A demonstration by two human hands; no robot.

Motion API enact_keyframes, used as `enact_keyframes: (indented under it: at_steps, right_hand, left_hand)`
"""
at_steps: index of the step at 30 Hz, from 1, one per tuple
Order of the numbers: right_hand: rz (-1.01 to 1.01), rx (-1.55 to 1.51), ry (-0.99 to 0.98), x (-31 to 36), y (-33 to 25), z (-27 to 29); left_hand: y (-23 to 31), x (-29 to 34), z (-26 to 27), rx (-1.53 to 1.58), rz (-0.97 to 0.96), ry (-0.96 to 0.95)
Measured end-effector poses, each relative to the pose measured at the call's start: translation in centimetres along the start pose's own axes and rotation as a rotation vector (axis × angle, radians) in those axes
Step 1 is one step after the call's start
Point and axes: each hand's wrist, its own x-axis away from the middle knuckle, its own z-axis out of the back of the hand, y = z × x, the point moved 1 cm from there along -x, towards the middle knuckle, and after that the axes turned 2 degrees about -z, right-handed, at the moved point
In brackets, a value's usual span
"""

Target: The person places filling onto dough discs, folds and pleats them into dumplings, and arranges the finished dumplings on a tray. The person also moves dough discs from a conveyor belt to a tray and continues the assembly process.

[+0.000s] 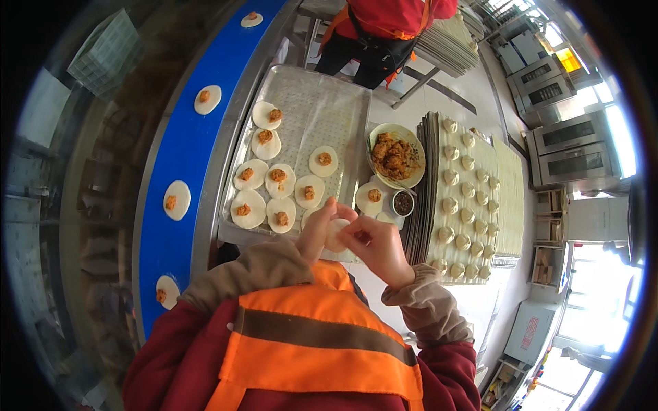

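Close in front of my body, a round white dough wrapper [334, 236] sits between my two hands. My left hand [316, 231] cups it from the left side. The fingers of my right hand [379, 248] pinch its right edge. Whether filling lies inside it is hidden. Just beyond my hands, several flat dough rounds with brown filling, such as one dough round [309, 192], lie on a perforated metal tray [319, 96]. Another filled dough round [370, 197] lies right of them, beside a small bowl of dark bits [402, 203].
On the left runs a blue conveyor belt [168, 151] carrying spaced filled rounds. A bowl of brown filling [396, 156] stands beyond my right hand. Further right, rows of pleated buns [467, 215] rest on stacked boards [426, 178]. Another person in red [394, 20] stands at the far end.
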Motion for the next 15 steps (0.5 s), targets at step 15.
enact_keyframes:
  at_steps: [15]
  right_hand:
    - [-0.002, 0.108, 0.102, 0.8, 1.2, -2.0]
  left_hand:
    - [-1.0, -0.2, 1.6, -0.075, 0.076, -0.001]
